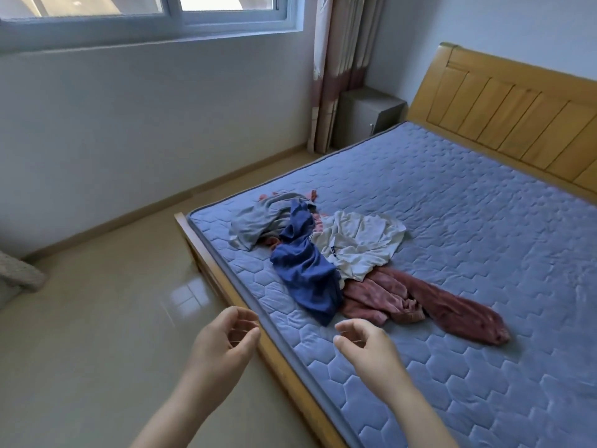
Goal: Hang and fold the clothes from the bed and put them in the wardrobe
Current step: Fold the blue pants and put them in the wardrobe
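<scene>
Looks like the pick-up step, not yet begun. Left hand (pixel 226 337) and right hand (pixel 365 344) held by the near edge of the mattress (pixel 484 221), fingers loosely curled, gripping nothing. Heap of clothes (pixel 326 253) just ahead on the bed: blue garment (pixel 307 270) nearest, white shirt (pixel 358 247) beside it, grey top (pixel 258 221) behind, maroon piece (pixel 420 302) trailing right (all tangled, edges hard to separate). Next, probably: reach forward, pinch the blue garment at one edge, lift clear of the tangle.

I saw both forearms extended forward — left hand (pixel 226 337) and right hand (pixel 363 342) held side by side, fingers loosely curled, gripping nothing.
</scene>
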Motion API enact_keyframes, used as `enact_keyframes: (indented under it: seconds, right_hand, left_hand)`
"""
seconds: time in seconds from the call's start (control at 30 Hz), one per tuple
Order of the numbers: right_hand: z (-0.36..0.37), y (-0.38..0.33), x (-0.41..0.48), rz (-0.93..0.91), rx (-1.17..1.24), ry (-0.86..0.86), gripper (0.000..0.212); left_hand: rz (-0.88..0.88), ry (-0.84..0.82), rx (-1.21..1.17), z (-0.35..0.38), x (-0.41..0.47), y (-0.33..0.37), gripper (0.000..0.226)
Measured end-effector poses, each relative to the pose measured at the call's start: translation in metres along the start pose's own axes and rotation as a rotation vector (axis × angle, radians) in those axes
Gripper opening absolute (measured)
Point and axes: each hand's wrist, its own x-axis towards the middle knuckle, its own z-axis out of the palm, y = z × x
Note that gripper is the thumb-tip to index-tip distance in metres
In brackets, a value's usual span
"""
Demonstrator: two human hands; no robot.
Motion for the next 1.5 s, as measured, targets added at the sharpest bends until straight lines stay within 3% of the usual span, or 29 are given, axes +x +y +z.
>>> enact_keyframes:
  seconds: [0.33,0.87,1.5]
  right_hand:
    - [0.05,-0.032,0.085,0.142,0.045,0.083,0.013]
    - [0.015,-0.031,0.269,0.266,0.004,0.18,0.012]
    - [0.108,-0.026,0.384,0.702,-0.032,0.281,0.012]
  left_hand:
    - [-0.023,-0.163,0.087,-0.031,0.127,-0.021,0.015]
    - [-0.051,-0.32,0.338,0.012,0.322,-0.016,0.011]
    - [-0.094,-0.818,0.667,0.03,0.562,-0.086,0.013]
